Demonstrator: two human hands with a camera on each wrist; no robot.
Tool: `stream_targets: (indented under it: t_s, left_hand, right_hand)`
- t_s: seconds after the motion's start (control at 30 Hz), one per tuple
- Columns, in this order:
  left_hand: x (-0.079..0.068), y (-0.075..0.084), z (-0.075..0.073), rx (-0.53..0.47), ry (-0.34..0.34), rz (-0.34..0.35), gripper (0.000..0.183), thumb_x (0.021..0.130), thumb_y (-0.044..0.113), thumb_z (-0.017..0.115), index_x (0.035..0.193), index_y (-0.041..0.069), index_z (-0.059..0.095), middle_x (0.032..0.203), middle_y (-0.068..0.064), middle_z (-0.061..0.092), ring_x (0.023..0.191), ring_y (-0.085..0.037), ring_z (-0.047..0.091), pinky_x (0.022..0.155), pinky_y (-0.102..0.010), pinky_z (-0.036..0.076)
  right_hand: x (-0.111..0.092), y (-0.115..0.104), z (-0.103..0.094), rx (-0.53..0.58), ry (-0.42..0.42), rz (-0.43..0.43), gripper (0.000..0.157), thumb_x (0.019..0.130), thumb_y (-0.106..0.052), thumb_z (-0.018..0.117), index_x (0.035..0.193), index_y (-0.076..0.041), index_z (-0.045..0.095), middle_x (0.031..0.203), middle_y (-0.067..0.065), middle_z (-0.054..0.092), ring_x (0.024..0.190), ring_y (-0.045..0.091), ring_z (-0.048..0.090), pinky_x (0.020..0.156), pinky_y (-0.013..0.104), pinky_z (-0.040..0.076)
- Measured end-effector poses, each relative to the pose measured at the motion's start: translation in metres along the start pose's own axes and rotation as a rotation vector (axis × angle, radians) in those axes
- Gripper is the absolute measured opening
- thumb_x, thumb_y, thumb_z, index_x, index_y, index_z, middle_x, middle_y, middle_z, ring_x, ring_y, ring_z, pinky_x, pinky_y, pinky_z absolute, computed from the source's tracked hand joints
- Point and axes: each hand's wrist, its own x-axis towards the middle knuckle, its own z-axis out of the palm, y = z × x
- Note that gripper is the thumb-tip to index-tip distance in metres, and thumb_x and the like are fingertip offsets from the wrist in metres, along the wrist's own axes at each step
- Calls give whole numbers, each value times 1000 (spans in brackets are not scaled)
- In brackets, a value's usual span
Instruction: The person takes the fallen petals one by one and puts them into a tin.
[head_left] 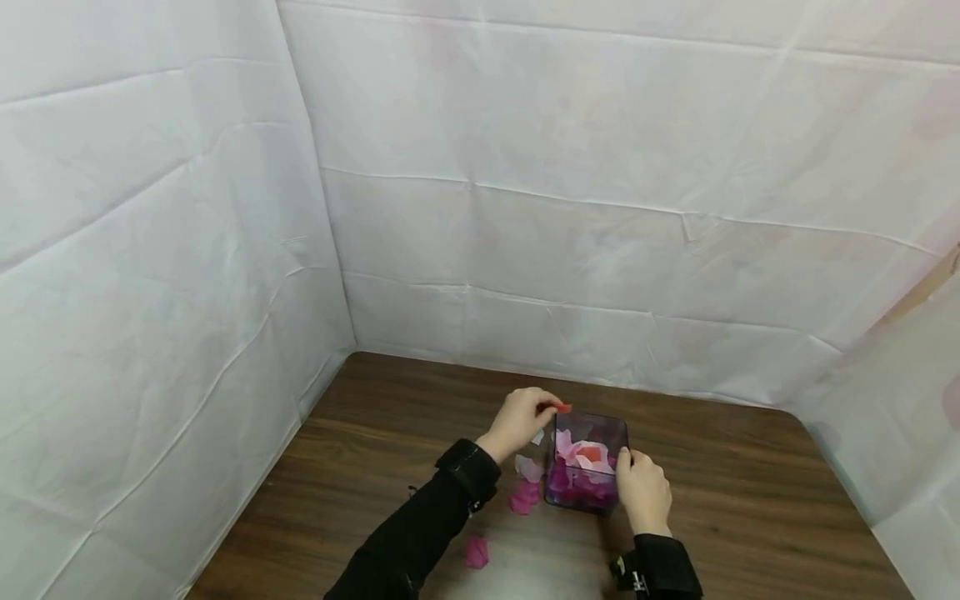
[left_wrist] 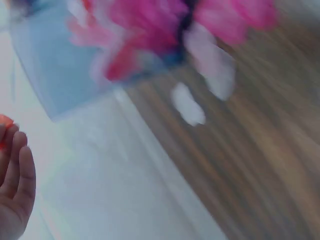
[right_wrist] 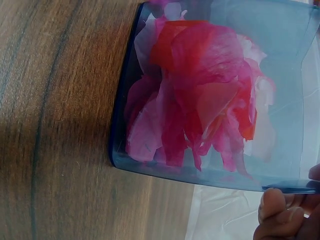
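Observation:
My left hand (head_left: pixel 519 421) pinches a small orange-red petal (head_left: pixel 563 408) between thumb and fingers, just above the far left corner of a clear, bluish-tinted plastic box (head_left: pixel 602 427). Only part of that hand (left_wrist: pixel 17 192) shows in the left wrist view, at the left edge. Pink, white and red petals (right_wrist: pixel 205 90) fill much of the box, seen through its wall in the right wrist view. At the box's right side, my right hand (head_left: pixel 643 492) grips the rim, thumb and fingers on either side of the wall.
Left of the box lie loose pink petals (head_left: pixel 525 497) and a whitish petal (head_left: pixel 528 468). Nearer the front is another pink petal (head_left: pixel 477 552). White cloth (head_left: pixel 562 233) hangs behind and beside the brown wooden table (head_left: pixel 750 483).

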Motion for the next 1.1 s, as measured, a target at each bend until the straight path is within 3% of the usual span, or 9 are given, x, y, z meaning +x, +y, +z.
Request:
stream_targets:
  t_s: [0.23,0.4,0.6,0.63,0.7,0.77,0.87,1.0,1.1]
  left_hand:
    - [17,35,15,64,-237,163,20,92,13,60,109,14,70,104,3,70,88,-3,62,73,-10,45]
    - [20,40,24,136,-357,245,19,92,10,60,107,13,71,101,4,71,81,1,60,70,-7,43]
    - [16,34,29,170,-477,277,25,93,9,56,114,13,69,90,3,70,55,0,39,55,-9,33]
    - [15,33,28,159,-478,270,26,93,9,55,116,13,68,90,3,70,54,-1,37,54,-10,33]
    - [11,29,26,140,-450,266,27,94,10,55,118,13,67,94,3,70,58,0,48,63,-10,41]
    - [6,24,22,138,-398,279,27,93,12,57,118,14,66,101,3,70,76,-1,60,79,-13,46]
    - [-4,13,11,176,-286,302,26,91,14,60,117,16,66,116,3,66,108,-8,60,96,-21,44]
    - [-23,-16,-12,233,-140,286,27,90,14,62,117,15,65,118,-1,63,110,-14,58,95,-25,46]
    - [-42,-45,-24,255,-75,248,25,89,14,63,114,14,65,112,-1,64,104,-14,60,92,-28,48]
  right_hand:
    - [2,0,-1,6,5,3,47,99,-28,33,116,6,60,115,34,58,98,53,57,75,60,45]
    - [3,1,0,10,8,-4,46,99,-28,33,113,5,62,113,34,59,95,53,58,71,59,45]
    - [4,2,1,12,5,-2,46,99,-28,33,113,5,62,112,34,60,94,53,58,70,60,45]
    - [4,2,1,10,4,-1,46,99,-28,33,114,5,62,113,33,59,94,53,58,71,60,45]
    - [3,2,1,6,7,0,46,99,-28,33,114,4,62,113,33,59,95,53,57,72,60,45]
    - [3,2,0,2,9,2,45,99,-28,33,114,4,62,114,33,59,96,53,57,73,60,45]
    - [2,1,0,0,7,0,46,99,-28,33,115,4,61,115,33,59,97,53,57,74,60,45]
    - [3,2,1,2,7,-1,46,99,-27,33,116,5,60,116,33,58,98,54,56,75,61,45]
    - [5,3,1,1,11,-1,46,99,-27,33,116,5,60,116,34,58,98,54,56,75,61,44]
